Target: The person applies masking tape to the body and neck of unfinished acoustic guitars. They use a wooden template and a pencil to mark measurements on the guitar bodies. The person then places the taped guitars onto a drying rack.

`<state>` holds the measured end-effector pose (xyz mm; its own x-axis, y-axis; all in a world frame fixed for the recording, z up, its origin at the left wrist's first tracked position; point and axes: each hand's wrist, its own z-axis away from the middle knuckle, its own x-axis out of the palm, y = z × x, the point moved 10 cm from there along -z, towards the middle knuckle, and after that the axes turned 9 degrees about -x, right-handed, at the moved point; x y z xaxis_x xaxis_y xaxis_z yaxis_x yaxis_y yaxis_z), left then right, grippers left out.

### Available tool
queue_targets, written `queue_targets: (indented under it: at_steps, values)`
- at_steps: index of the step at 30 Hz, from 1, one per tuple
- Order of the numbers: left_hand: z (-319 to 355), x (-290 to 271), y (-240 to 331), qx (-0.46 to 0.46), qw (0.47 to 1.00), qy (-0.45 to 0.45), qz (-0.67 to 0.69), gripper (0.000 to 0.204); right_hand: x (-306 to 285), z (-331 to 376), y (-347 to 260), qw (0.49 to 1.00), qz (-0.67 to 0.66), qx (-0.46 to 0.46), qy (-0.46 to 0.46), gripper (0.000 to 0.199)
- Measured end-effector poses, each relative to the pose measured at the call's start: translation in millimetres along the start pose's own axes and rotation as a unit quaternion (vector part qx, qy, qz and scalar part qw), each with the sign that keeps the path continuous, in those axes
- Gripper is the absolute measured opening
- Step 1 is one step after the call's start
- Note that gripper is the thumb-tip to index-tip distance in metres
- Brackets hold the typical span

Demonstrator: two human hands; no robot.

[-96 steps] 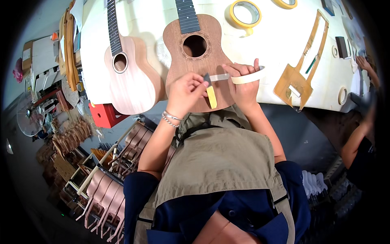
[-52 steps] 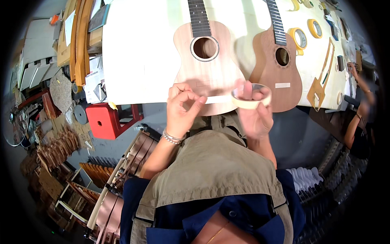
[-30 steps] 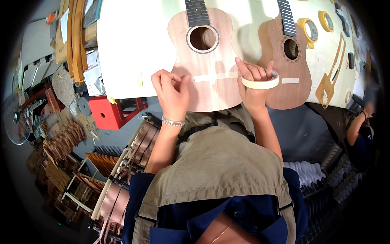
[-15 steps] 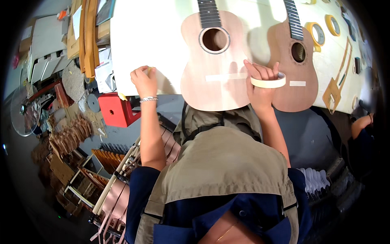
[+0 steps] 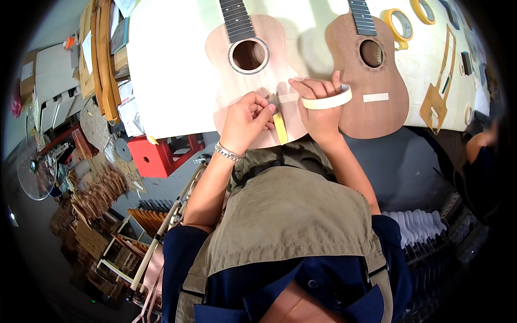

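An unfinished pale ukulele (image 5: 274, 75) lies face up at the table's front edge, between my hands. A pale strip of masking tape (image 5: 289, 97) lies across its top, below the sound hole. My left hand (image 5: 245, 121) is closed over the ukulele's lower body, gripping a small yellow-handled tool (image 5: 280, 128) with a flat greyish end; its exact kind is unclear. A roll of masking tape (image 5: 329, 100) loops around the fingers of my right hand (image 5: 322, 116), which rests at the ukulele's right edge, index finger pointing towards the strip.
A second, browner ukulele (image 5: 347, 70) with a short pale strip (image 5: 375, 97) lies to the right. Beyond it are yellow tape rolls (image 5: 399, 25) and a wooden template (image 5: 434, 107). A red stool (image 5: 151, 157) stands left, below the table. Another person's arm shows far right.
My left hand has moved right, from the bare tabletop to over the pale ukulele, with the yellow tool now plainly visible. The view has shifted, and my right hand stays beside the ukulele.
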<state>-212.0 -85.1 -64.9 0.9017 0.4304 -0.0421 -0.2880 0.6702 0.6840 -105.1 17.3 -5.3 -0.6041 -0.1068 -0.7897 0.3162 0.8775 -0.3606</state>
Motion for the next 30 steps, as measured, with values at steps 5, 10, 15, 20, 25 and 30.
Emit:
queue_targets:
  at_steps: [5,10,15,20,25,30]
  values:
    - [-8,5,-1,-0.016,0.998,-0.007,-0.052,0.016,0,1,2,1.000,-0.002,0.001,0.006,0.033]
    - [-13,4,-3,-0.020,0.994,0.017,-0.108,0.015,-10,9,-14,0.994,-0.088,-0.038,0.044,0.027]
    - [-12,2,-10,-0.040,0.999,0.010,0.008,0.011,-65,58,73,0.964,0.194,-0.144,0.113,0.030]
    - [-44,-153,53,0.150,0.961,0.226,0.064,0.010,-151,13,300,0.959,0.200,0.197,-0.027,0.027]
    - [-129,-208,78,0.065,0.827,0.369,-0.419,0.045,-135,17,393,0.924,0.320,0.169,-0.127,0.040]
    - [-147,-103,163,0.133,0.854,0.367,-0.345,0.084,-71,-91,294,0.995,0.043,0.059,-0.072,0.046]
